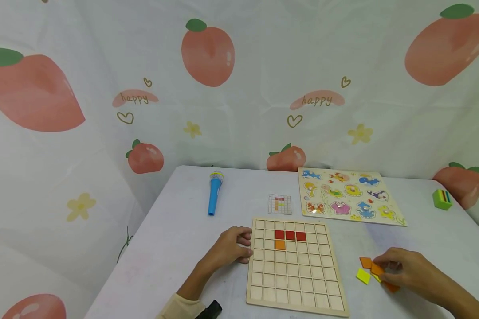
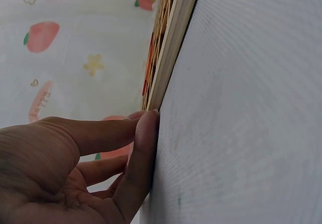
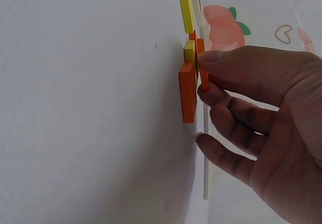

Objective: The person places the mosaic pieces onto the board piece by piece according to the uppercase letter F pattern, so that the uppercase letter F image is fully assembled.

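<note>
A light wooden grid board (image 1: 292,282) lies flat on the table, with three red tiles (image 1: 290,235) in a row and an orange tile (image 1: 280,244) below the leftmost. My left hand (image 1: 229,248) touches the board's left edge with its thumb and index fingertips, other fingers loosely bent. To the right of the board, my right hand (image 1: 407,270) pinches an orange tile (image 3: 203,73) between thumb and fingers. Loose beneath and beside it lie a yellow tile (image 1: 363,276) and further orange and yellow tiles, partly hidden by the hand.
A small printed grid card (image 1: 280,204) lies behind the board. Farther right is an animal puzzle board (image 1: 355,195). A blue toy microphone (image 1: 214,195) lies at the back left, and a green block (image 1: 442,200) sits near the right edge. A patterned cloth hangs behind the table (image 1: 163,230).
</note>
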`<state>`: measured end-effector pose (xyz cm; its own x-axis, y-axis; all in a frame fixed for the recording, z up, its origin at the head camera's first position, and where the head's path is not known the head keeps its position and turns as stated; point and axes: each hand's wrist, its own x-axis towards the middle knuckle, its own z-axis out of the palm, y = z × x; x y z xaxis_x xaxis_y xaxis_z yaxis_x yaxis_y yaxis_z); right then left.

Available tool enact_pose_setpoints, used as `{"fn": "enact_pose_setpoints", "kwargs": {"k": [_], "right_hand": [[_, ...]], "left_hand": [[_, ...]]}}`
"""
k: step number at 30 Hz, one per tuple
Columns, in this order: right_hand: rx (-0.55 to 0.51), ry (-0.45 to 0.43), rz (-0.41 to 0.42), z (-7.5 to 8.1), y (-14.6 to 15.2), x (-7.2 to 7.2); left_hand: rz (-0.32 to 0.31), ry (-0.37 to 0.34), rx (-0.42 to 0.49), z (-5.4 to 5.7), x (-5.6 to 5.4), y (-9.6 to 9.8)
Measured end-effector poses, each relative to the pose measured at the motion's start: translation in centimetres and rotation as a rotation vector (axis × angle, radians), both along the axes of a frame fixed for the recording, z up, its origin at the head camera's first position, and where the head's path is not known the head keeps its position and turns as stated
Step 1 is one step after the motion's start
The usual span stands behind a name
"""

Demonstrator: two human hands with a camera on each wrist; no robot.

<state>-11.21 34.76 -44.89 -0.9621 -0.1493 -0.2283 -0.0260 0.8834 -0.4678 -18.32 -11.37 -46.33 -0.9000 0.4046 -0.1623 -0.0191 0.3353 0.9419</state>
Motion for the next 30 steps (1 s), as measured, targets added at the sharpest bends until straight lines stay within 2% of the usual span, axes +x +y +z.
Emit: {"fn": "enact_pose_setpoints", "kwargs": {"k": [8, 18, 30], "right_hand": [[-0.004, 0.060, 0.023, 0.5, -1.1, -0.5], [-0.107, 0.163, 0.163, 1.0, -3.9, -1.5], [-0.160, 0.156, 0.254, 1.5, -7.8, -3.0]], "left_hand": [[0.001, -0.003, -0.004, 0.0, 0.0, 0.0], [0.000, 0.002, -0.015, 0.0, 0.0, 0.0], [0.001, -0.003, 0.001, 0.0, 0.0, 0.0]]}}
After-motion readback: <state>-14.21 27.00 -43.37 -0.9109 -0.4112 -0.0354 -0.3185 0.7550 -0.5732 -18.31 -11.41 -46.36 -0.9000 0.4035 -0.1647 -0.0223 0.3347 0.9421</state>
